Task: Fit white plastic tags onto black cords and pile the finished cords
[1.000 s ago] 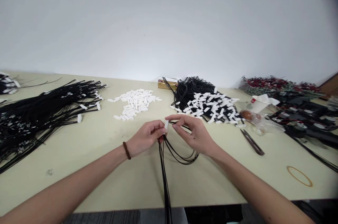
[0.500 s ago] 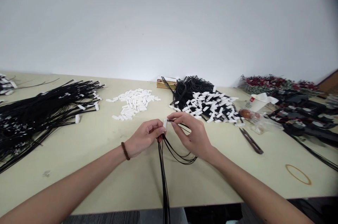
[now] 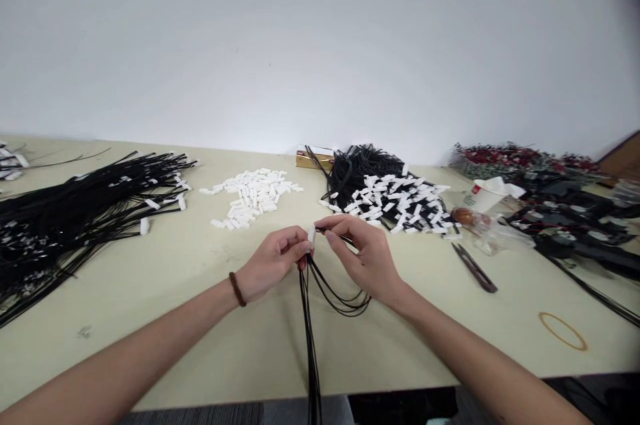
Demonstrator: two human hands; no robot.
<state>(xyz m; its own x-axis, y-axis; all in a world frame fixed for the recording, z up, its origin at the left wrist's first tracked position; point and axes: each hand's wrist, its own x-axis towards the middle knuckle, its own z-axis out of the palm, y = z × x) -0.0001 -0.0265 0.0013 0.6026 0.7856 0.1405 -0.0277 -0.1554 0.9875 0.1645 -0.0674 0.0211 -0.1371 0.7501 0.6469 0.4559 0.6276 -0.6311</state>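
Note:
Near the middle of the table, my left hand point(image 3: 280, 256) pinches a small white plastic connector point(image 3: 311, 236) between thumb and fingers. Black wires point(image 3: 309, 331) hang from this hand over the table's front edge, and some loop round toward the right. Just right of the connector, my right hand point(image 3: 361, 251) is closed in a pinch on a black wire end point(image 3: 323, 230). Its tip is close to the connector; whether it sits inside I cannot tell. Behind my hands lies a pile of loose white connectors point(image 3: 255, 195).
Black wires with white connectors point(image 3: 400, 201) lie heaped behind my right hand. Another black wire bundle point(image 3: 75, 218) covers the left side. Thread snips point(image 3: 475, 269), a rubber band point(image 3: 563, 331), a paper cup point(image 3: 483, 198) and a plastic bag point(image 3: 500, 238) lie to the right.
Both hands stay almost in place, with the connector and wire end still between them. The whole view has shifted very slightly.

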